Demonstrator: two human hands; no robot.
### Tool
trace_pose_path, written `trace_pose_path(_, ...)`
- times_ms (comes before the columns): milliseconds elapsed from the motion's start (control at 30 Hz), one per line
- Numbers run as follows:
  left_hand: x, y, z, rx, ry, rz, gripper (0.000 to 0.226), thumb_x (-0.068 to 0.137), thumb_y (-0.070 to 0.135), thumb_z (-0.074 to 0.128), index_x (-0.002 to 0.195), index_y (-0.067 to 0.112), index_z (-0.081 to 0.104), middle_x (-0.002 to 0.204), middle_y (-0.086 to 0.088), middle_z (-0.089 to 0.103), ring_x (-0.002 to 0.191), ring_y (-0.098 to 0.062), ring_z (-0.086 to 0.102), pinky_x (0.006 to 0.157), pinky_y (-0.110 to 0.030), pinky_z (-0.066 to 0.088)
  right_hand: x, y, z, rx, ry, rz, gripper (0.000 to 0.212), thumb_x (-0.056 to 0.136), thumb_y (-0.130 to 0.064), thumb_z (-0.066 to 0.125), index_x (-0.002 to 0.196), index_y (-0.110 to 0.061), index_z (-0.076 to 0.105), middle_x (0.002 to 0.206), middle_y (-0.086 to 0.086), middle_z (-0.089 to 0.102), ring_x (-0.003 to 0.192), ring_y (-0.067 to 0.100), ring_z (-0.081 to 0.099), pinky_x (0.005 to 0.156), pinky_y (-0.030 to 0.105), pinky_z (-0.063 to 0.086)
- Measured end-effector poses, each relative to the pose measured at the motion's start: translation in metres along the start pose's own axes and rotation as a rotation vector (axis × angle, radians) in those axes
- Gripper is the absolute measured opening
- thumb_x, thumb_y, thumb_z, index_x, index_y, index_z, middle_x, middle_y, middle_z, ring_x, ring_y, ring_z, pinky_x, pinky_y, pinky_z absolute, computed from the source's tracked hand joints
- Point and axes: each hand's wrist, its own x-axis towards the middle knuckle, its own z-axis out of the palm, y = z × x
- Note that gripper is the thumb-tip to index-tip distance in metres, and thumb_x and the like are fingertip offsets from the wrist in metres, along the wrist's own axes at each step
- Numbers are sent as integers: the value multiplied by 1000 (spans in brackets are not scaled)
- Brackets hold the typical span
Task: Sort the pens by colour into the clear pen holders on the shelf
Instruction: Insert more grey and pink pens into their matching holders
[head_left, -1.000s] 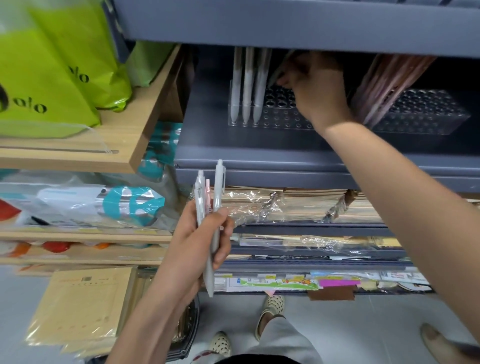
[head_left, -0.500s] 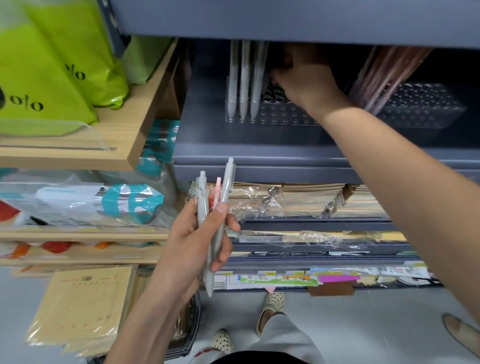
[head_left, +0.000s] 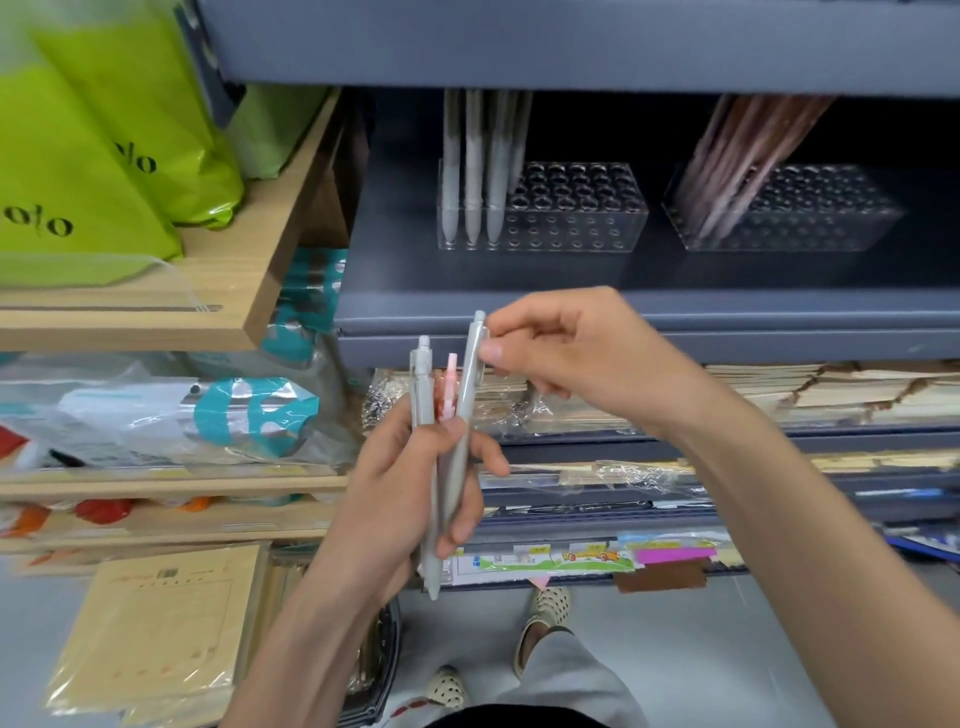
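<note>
Three pens, two pale grey plastic pens (head_left: 423, 387) plus one pink pen (head_left: 450, 384), sit bunched in the left hand (head_left: 400, 499), fingers curled round them, by the front edge of the grey metal shelf (head_left: 519, 312). Meanwhile the right hand (head_left: 587, 358) pinches the taller grey one's top. Two clear plastic holders (head_left: 576, 223) on that shelf hold grey and brownish pens. Lime green bags (head_left: 88, 171) say "o/o".

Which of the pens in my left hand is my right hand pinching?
The tallest grey pen, rightmost in the left hand; the right hand pinches its top, not the shorter grey pen or pink pen.
</note>
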Motion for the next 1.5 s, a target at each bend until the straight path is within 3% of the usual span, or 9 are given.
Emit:
trace_pose_path(200,1,2,6,-29,-52,-1,14,106,15,38,104,11,51,80,-17,70,30,-21,44,32,-18,32,-7,7,0,179,7,18,6,87,-12,70,91,-7,69,70,-1,65,60,11,55,52,25,44)
trace_pose_path(333,1,3,5,-35,-44,-19,33,105,16,39,85,29,61,82,-13,69,31,-19,42,32,-17,31,-7,8,-8,338,163,-24,12,92,-9,63,100,0,65,82,9,69,66,18,59,56,28,50)
trace_pose_path(633,3,3,3,-40,-21,35,9,101,16,48,103,14,56,85,-9,68,31,-14,36,33,-16,29,-10,6,-5,140,51,-36,13,87,-5,69,99,-2,68,80,13,72,68,19,67,66,27,58)
trace_pose_path(833,4,1,-3,-52,37,51,3,99,18,44,99,15,46,77,-12,67,31,-12,31,31,-14,27,25,-18,-42,173,532,-194,8,96,-2,54,96,-9,56,79,5,70,70,20,72,71,32,60)
trace_pose_path(967,4,-1,-4,-20,17,30,6,99,17,40,97,21,44,88,-18,73,30,-12,33,31,-15,26,57,-18,-59,160,745,-243,6,96,1,53,94,-5,53,74,6,66,60,7,67,68,25,57)
trace_pose_path(1033,4,-2,-3,-1,-14,25,5,98,19,41,98,23,45,96,-17,74,31,-13,36,32,-16,27,71,-16,-60,158,762,-234,14,95,2,54,89,-10,52,73,6,64,56,4,65,66,24,55)
trace_pose_path(1233,1,-3,-7,0,-36,30,8,103,19,49,103,26,54,106,-14,74,36,-15,47,32,-17,31,97,-12,-55,-118,749,-240,19,88,-15,61,79,-31,56,78,-2,71,72,18,72,82,45,56)
trace_pose_path(1333,-1,-3,-6,9,-45,28,6,98,28,54,100,31,59,108,-13,74,37,-15,48,32,-16,32,109,-12,-53,-234,686,-259,3,87,-25,59,88,-24,57,84,5,71,80,22,71,84,47,54)
trace_pose_path(1500,-2,-4,-5,18,-25,10,8,95,29,60,101,27,63,105,-13,75,35,-14,47,32,-17,34,121,-12,-55,-309,643,-207,13,85,-19,62,95,-11,61,89,8,69,83,24,69,81,41,56)
